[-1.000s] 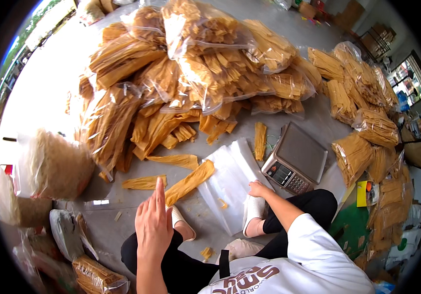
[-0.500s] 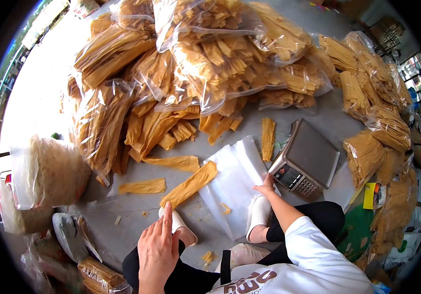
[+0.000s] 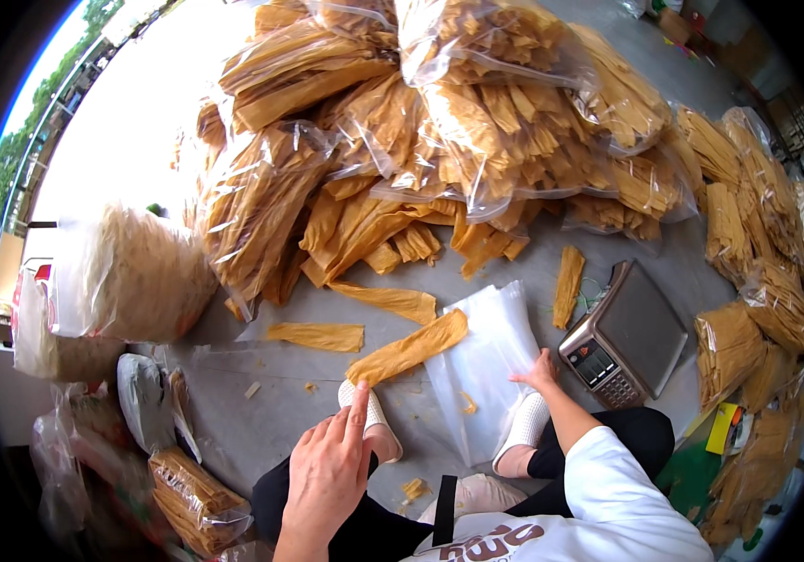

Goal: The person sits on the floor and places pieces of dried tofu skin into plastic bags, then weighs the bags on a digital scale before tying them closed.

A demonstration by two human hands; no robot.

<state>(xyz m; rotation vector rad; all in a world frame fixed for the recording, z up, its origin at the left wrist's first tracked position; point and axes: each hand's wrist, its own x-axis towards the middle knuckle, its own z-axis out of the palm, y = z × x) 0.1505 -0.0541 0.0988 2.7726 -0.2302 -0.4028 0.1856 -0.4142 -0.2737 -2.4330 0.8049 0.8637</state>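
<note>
My left hand (image 3: 330,473) is above my left knee, fingers stretched out and the index finger pointing forward. Its tip comes up to the near end of a flat, wrinkled yellow-brown dried strip (image 3: 411,347); whether they touch I cannot tell. The strip's far end overlaps a flat clear plastic bag (image 3: 491,328) lying on the floor between my feet. At that bag's right edge is my right hand (image 3: 541,371), thumb and fingers apart, with the thumb over the plastic. Just right of this hand sits a grey digital scale (image 3: 641,328) with a bare pan.
More strips (image 3: 316,336) lie left of the bag, and another (image 3: 567,286) beside the scale. Ahead rises a big heap of bagged strips (image 3: 514,122), with further bagged bundles (image 3: 734,351) along the right. Bulky clear bags (image 3: 135,281) and a wrapped bundle (image 3: 198,501) stand left.
The whole view has shifted, so the scene sits farther right in the picture. Both hands keep nearly the same place beside the strip and the plastic bag.
</note>
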